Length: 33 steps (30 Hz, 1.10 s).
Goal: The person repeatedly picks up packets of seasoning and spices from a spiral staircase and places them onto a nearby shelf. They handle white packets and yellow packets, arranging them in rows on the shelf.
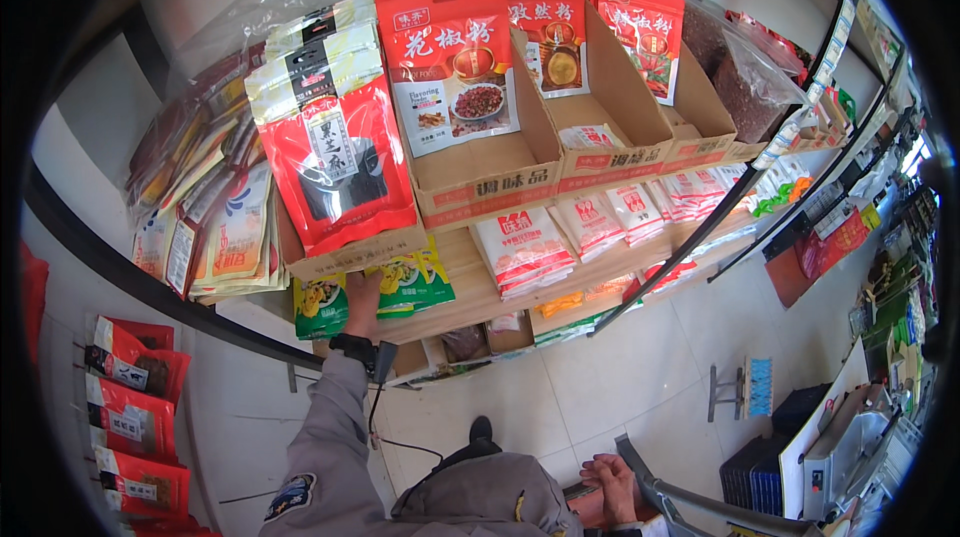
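My left hand [364,306] reaches in at the shelf edge, among green-and-yellow food packets [409,282]. Its fingertips go out of sight below a cardboard display box [360,255], so whether they grip anything is hidden. That box holds red-and-gold pouches of black sesame [337,162]. A black band circles my left wrist. Low in the picture, my right hand [611,488] hangs beside my body with loosely curled fingers and nothing visible in it. Close to its right runs a grey metal tube [652,473].
Red seasoning pouches [457,71] stand in cardboard trays [487,188] above white-and-red bags [521,248]. A dark shelf post [690,237] slants across the right. Pouches hang at left [131,417]. A small folding stool [754,387] stands on the tiled floor [615,394].
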### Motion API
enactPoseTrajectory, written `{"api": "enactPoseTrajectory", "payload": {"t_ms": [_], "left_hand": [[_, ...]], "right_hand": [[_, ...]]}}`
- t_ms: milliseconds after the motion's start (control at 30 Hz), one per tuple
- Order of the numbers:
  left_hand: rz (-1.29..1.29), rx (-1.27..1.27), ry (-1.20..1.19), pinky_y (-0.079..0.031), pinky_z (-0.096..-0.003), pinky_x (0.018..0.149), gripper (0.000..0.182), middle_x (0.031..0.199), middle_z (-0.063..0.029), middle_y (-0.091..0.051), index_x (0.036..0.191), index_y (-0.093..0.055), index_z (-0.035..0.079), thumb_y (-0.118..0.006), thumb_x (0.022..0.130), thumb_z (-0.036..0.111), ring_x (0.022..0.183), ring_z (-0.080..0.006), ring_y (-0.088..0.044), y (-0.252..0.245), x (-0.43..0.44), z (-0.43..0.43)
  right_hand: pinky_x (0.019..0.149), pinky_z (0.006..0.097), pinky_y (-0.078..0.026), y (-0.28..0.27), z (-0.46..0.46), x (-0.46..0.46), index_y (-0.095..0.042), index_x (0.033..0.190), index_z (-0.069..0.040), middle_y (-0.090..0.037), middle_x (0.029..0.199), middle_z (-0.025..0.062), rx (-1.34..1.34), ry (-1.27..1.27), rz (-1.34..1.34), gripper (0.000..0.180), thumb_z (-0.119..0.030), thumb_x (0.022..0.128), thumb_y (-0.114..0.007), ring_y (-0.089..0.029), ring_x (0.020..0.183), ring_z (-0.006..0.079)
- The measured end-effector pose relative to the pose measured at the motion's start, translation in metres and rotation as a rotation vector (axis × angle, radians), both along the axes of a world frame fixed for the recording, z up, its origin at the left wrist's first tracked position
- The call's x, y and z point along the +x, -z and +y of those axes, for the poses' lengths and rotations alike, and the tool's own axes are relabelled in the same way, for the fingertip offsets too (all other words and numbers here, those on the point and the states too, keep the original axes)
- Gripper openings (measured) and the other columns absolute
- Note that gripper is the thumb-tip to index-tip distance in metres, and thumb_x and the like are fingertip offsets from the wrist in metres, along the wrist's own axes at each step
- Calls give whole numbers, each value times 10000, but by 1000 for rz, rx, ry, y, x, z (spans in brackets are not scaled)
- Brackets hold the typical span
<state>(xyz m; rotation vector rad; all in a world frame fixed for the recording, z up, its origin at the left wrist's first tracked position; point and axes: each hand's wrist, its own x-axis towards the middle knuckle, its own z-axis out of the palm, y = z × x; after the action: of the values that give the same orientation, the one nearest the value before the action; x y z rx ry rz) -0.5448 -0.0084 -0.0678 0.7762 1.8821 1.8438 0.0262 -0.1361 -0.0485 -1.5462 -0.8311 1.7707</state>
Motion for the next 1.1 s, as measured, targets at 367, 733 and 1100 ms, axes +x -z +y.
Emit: {"api": "enactPoseTrajectory", "payload": {"t_ms": [367, 733, 1100], "left_hand": [[1118, -447, 249, -360, -507, 1042, 556, 1312, -144, -520, 1216, -637, 97, -781, 700, 248, 1247, -386, -448, -26, 51, -24], [1072, -552, 208, -314, -509, 1078, 587, 1409, -165, -454, 1260, -601, 84, -762, 720, 247, 1322, -391, -387, -33, 69, -25], [1095, -560, 125, -266, -539, 1109, 663, 1431, -201, -413, 1326, -535, 58, -753, 714, 193, 1358, -407, -343, -33, 86, -40]], "right_hand": [[729, 312, -542, 5, 12, -7, -575, 1118, -9, -695, 983, 133, -33, -44, -2, 227, -152, 945, -614, -690, 862, 217], [729, 312, -546, 13, 17, -17, -568, 1119, -9, -692, 983, 133, -68, -66, -20, 232, -148, 939, -615, -690, 861, 217], [730, 325, -557, 12, 54, 25, -559, 1114, 3, -696, 977, 149, 3, -197, -74, 239, -154, 941, -610, -694, 858, 233]]}}
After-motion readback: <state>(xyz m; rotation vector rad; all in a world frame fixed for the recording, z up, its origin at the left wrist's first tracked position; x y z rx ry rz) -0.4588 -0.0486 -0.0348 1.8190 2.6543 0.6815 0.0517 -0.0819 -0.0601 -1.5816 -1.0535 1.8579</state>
